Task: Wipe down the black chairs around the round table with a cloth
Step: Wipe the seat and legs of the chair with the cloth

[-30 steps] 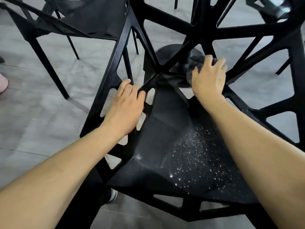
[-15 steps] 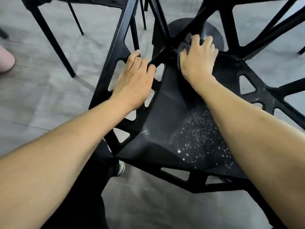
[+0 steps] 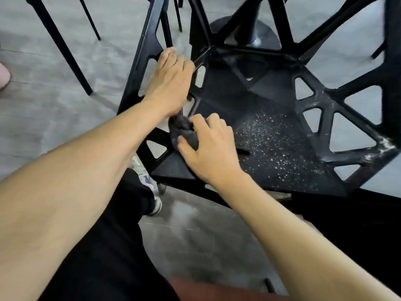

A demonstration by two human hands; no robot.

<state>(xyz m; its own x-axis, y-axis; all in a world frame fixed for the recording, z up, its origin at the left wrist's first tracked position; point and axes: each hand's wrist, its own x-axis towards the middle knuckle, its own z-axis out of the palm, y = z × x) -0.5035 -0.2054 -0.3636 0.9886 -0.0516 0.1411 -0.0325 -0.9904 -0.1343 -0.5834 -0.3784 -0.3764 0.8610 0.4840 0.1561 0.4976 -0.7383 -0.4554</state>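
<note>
What we cannot make out around the chair

Our right hand covers most of the cloth, so we cannot tell its size or shape. The black chair is cut off by the top and right edges, the table base sits partly behind its struts, and a pink object at the left edge is too cropped to identify.

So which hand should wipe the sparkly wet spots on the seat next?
The right hand. It already grips the cloth on the seat beside the droplets, while the left hand rests on the chair's side frame.
</note>
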